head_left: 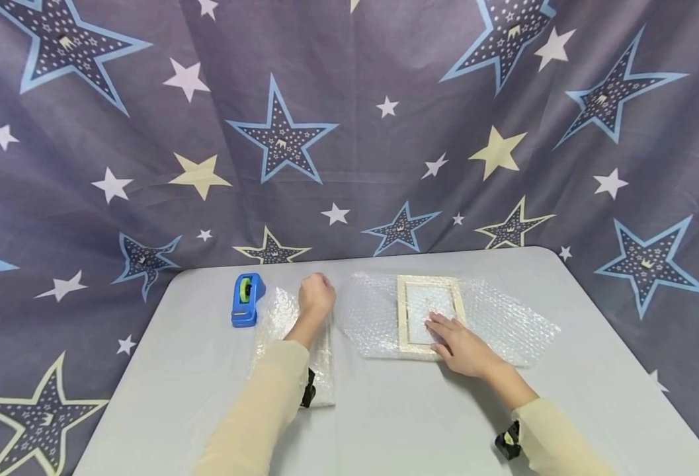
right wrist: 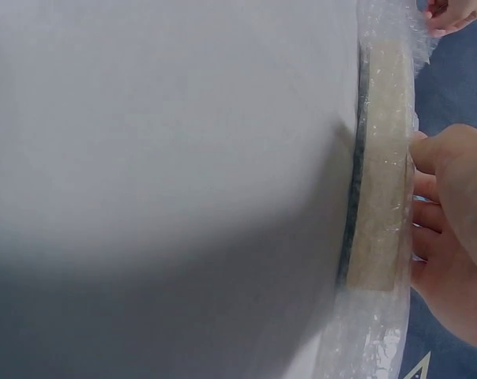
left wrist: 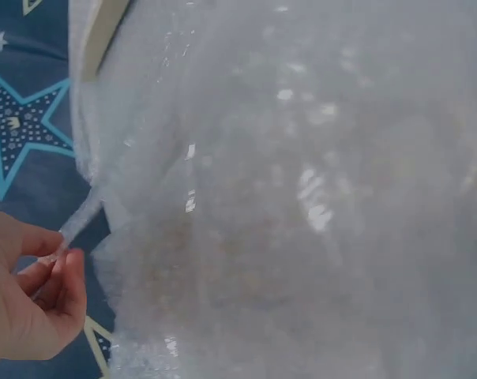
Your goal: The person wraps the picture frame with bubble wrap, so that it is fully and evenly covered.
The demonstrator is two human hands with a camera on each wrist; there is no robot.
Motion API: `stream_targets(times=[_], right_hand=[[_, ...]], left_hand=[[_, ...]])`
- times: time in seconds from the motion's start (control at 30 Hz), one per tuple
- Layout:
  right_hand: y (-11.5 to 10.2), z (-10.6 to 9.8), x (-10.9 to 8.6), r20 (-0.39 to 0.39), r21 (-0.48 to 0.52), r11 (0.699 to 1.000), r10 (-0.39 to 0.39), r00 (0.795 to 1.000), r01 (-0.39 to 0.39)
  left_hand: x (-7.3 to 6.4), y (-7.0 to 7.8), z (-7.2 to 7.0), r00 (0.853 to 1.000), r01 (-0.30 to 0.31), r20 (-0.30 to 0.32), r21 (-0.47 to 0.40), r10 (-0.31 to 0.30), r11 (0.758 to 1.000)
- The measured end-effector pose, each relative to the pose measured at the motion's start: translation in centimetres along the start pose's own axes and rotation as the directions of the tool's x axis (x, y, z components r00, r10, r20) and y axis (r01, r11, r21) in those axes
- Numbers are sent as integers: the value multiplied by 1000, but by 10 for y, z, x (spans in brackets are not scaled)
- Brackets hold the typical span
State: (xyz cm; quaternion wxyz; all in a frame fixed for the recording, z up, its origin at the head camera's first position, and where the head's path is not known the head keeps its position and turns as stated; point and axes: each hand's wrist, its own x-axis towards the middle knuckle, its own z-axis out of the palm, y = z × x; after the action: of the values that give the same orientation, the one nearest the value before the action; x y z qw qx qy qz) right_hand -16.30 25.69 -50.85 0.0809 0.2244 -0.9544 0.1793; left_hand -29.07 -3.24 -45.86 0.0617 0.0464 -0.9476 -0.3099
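Observation:
A light wooden picture frame (head_left: 403, 314) lies inside clear bubble wrap (head_left: 506, 324), which spreads out on both sides of it. My right hand (head_left: 465, 345) rests on the wrapped frame with its fingers extended across the lower right part. In the right wrist view, the side of the frame (right wrist: 383, 174) shows through the film beside that hand. My left hand (head_left: 317, 295) pinches a thin edge of bubble wrap (left wrist: 82, 215) between thumb and fingers, left of the frame. Below the left forearm lies a second piece of bubble wrap (head_left: 323, 370); its contents cannot be made out.
A blue tape dispenser (head_left: 244, 315) with a green roll stands at the left, beside the second piece of bubble wrap. Everything lies on a pale grey table (head_left: 385, 423). A dark curtain (head_left: 349, 185) printed with stars hangs directly behind the table's far edge.

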Motion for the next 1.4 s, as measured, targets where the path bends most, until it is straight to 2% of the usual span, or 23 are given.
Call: stream_targets(times=[0.17, 0.27, 0.33, 0.4, 0.47, 0.5, 0.57, 0.6, 0.63, 0.7, 0.83, 0.9, 1.0, 1.1, 1.3, 1.4], right_hand=[[1, -1, -2, 1, -8, 1000, 8, 1000, -8], [2, -1, -3, -11, -3, 1000, -5, 1000, 5], [3, -1, -3, -32, 4, 1000, -24, 999, 24], [4, -1, -2, -57, 2, 999, -45, 997, 45], [4, -1, -2, -66, 12, 998, -56, 996, 57], [4, -1, -2, -66, 10, 998, -58, 996, 59], [4, -1, -1, -49, 16, 999, -48, 998, 49], [4, -1, -1, -38, 14, 999, -41, 998, 42], [4, -1, 0, -21, 27, 999, -29, 999, 30], [5, -1, 1, 1, 13, 1000, -9, 1000, 9], [5, -1, 2, 36, -6, 1000, 23, 999, -23], [5, -2, 2, 42, -2, 999, 32, 999, -32], [3, -5, 1, 42, 10, 999, 35, 998, -36], [4, -4, 0, 35, 6, 1000, 25, 999, -25], [5, -1, -1, 12, 19, 1000, 9, 1000, -9], [4, 0, 1, 23, 42, 999, 6, 1000, -7]], left_hand=[[0, 9, -6, 999, -26, -39, -81, 23, 996], [1, 13, -8, 1000, -13, -28, -134, 10, 991], [2, 14, -9, 1000, 18, -10, -209, -20, 978], [4, 16, -9, 997, 73, 21, -324, -70, 943], [6, 20, -10, 992, 125, 59, -439, -110, 890], [7, 23, -10, 988, 155, 88, -494, -128, 855], [9, 29, -11, 981, 189, 136, -568, -136, 801], [9, 34, -12, 980, 195, 155, -589, -127, 784], [9, 38, -13, 980, 190, 167, -589, -112, 785], [8, 48, -16, 983, 156, 170, -572, -69, 805], [3, 66, -19, 992, 34, 120, -488, 28, 872], [0, 74, -19, 993, -11, 99, -473, 66, 881], [-6, 86, -16, 988, -71, 87, -473, 127, 878], [-12, 101, -10, 977, -132, 83, -477, 195, 869], [-26, 134, 11, 944, -254, 73, -456, 320, 853], [-34, 144, 25, 926, -289, 89, -456, 367, 842]])
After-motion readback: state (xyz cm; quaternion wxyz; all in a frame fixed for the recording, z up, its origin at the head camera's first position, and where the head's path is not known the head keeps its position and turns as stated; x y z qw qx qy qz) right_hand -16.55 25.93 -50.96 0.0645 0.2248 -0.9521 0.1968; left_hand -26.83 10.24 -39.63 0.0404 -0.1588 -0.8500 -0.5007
